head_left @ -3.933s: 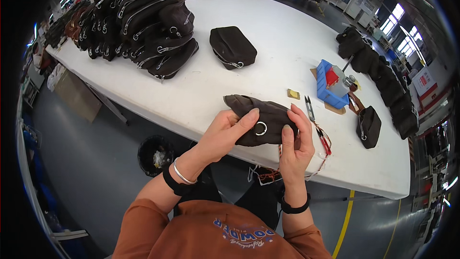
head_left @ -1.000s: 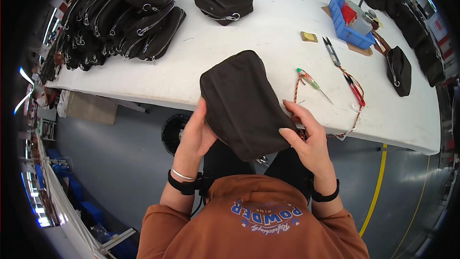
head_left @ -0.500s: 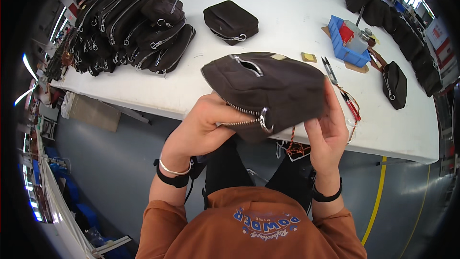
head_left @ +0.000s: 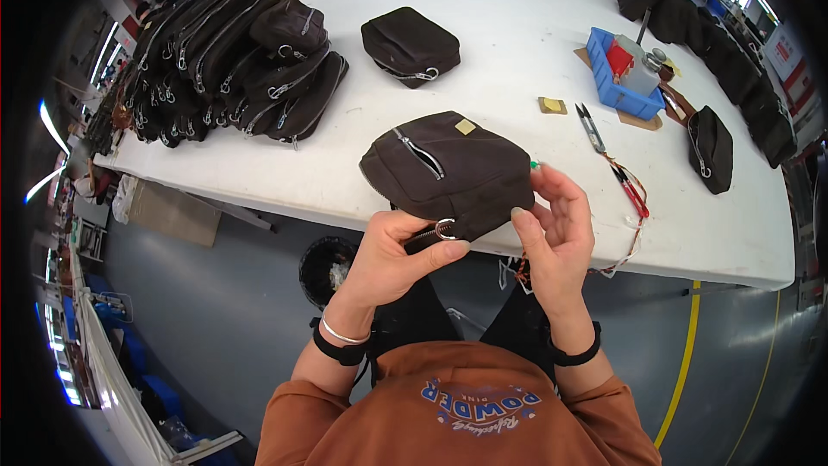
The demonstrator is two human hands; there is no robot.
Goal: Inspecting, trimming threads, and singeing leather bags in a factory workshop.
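A small dark brown zip bag (head_left: pixel 457 164) is held up over the table's near edge. It has a short zipped slit in its face, a yellowish patch near the top and a metal ring at its lower zip. My left hand (head_left: pixel 392 259) grips the lower left side, thumb lying just under the ring and the fingers partly hidden by the bag. My right hand (head_left: pixel 559 229) holds the right end between thumb and fingers. A tiny green thing (head_left: pixel 535 166) shows beside its index fingertip; I cannot make out what it is.
On the white table (head_left: pixel 509 34) are a heap of similar bags (head_left: pixel 224 60) at left, a single bag (head_left: pixel 410 46), a blue tray (head_left: pixel 634 102), thread snips (head_left: pixel 592 128), red-handled tweezers (head_left: pixel 634 194) and another bag (head_left: pixel 710 149). Below stands a black bin (head_left: pixel 315 272).
The bag has tilted and turned, its right end swinging closer to me. My left hand has shifted from inside the zip opening to below the ring. My right hand has moved slightly left.
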